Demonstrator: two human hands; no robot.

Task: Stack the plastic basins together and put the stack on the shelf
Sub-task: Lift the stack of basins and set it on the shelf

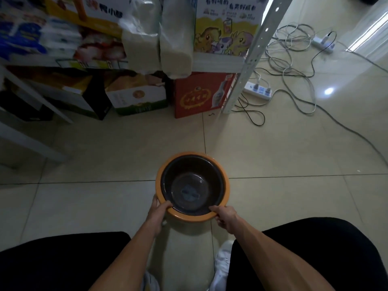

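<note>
A dark brown basin point(192, 185) sits nested inside an orange basin point(225, 181), whose rim shows all around it. The stack hangs above the tiled floor in front of my knees. My left hand point(157, 213) grips the near-left rim, thumb over the edge. My right hand point(224, 217) grips the near-right rim the same way. The white metal shelf point(216, 64) stands ahead at the top, its upright post point(249, 57) at the right.
The shelf is packed with boxes, plastic bags and a cartoon-printed carton point(226, 28). A red box point(201, 95) and other cartons stand on the floor under it. Power strips point(259, 90) and tangled cables lie on the floor at the right. A white frame point(31, 101) juts in at left.
</note>
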